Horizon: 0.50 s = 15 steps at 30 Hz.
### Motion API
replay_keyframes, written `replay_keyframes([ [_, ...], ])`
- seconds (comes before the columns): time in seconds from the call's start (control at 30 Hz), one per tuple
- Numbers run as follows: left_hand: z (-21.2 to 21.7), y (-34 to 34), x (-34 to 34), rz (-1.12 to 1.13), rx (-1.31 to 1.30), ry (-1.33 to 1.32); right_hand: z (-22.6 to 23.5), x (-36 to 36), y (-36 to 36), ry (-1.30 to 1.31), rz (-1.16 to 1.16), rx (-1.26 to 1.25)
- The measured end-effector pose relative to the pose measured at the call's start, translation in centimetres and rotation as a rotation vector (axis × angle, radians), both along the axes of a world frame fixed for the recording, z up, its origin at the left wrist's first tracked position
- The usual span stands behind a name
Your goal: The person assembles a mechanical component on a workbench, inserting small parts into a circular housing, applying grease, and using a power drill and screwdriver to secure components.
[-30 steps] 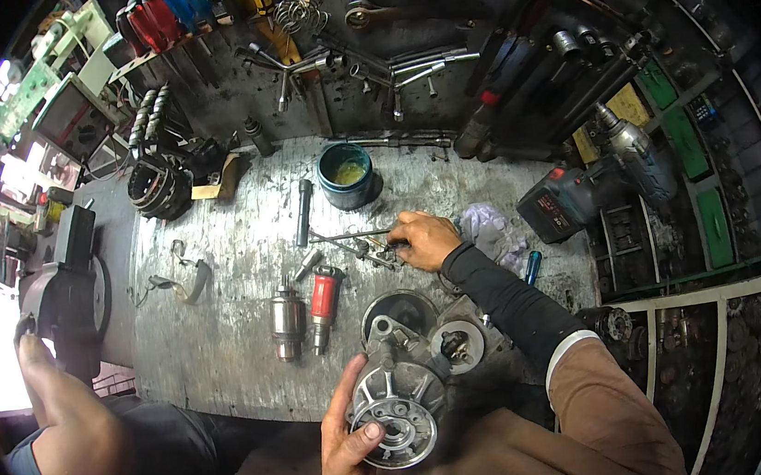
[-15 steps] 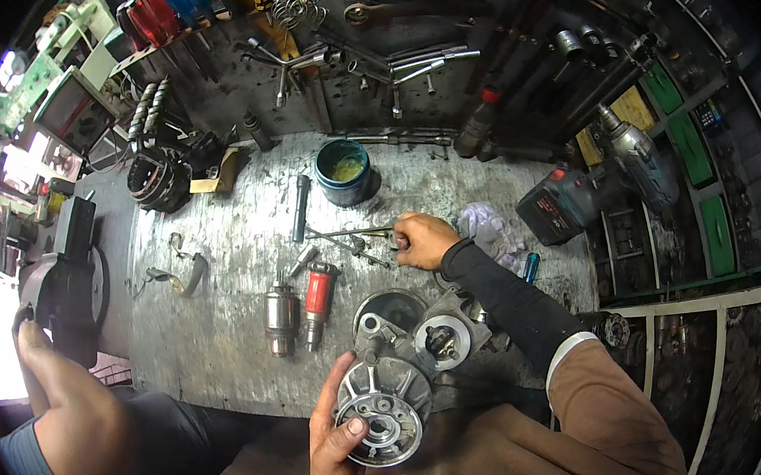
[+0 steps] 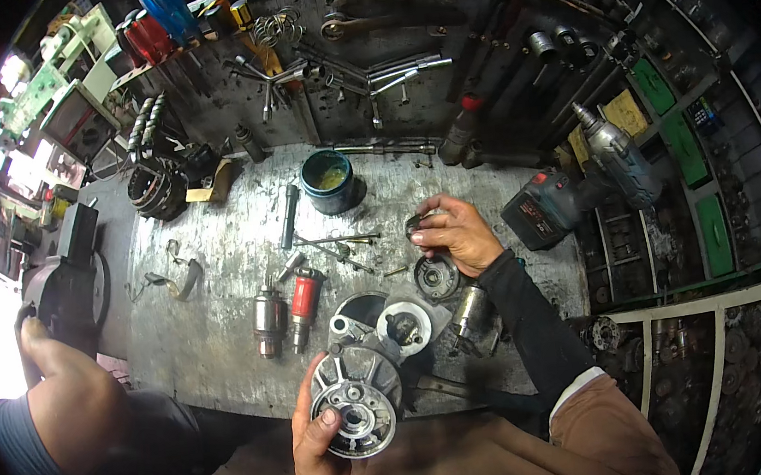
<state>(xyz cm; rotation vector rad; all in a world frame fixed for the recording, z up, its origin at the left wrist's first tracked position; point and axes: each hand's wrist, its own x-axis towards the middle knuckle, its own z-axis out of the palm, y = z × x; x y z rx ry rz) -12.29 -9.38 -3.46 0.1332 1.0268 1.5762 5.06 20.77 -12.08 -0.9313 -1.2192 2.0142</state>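
Metal table (image 3: 218, 282), scuffed and greasy, tool wall along far edge. Cordless drill (image 3: 552, 206) at right end of table, teal tin (image 3: 329, 181) far centre, two small cylindrical motor parts (image 3: 286, 308) left of centre, one grey and one with a red body.

Ribbed aluminium housing (image 3: 357, 405) held off near edge of table in left hand (image 3: 315, 448); thumb pressed on its face beside the centre bore, remaining fingers wrapped behind, so clamped on the housing. A second round cover (image 3: 401, 323) on table just beyond it.

Right hand (image 3: 456, 234) above right-centre of table, fingers closed together around a small dark round part (image 3: 416, 226); only its edge visible, kind not discernible. Round dished part (image 3: 437, 276) on table directly below that hand.

Judgement on doing this step well: keep housing face-up and steady, thumb clear of centre bore; bring the small part across low over table, so a slip lands on metal rather than floor; check the part sits square before pressing.

Against frame from 1.0 s ago: right hand then lay further left and flat among the loose tools near table centre; now lifted, moved right, gripping the small part. Housing raised slightly and turned more face-on to camera. Another person's arm (image 3: 64, 401) at left little changed.
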Motion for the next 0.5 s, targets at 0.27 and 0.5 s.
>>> replay_keyframes([
  [0.27, -1.6, -1.0, 1.0, -0.039, 0.081, 0.042, 9.0, 3.7, -8.5, -0.037, -0.252, 0.187],
  [0.5, -2.7, -1.3, 1.6, -0.029, 0.23, 0.044, 15.3, 0.0, -22.3, -0.243, -0.246, 0.269],
])
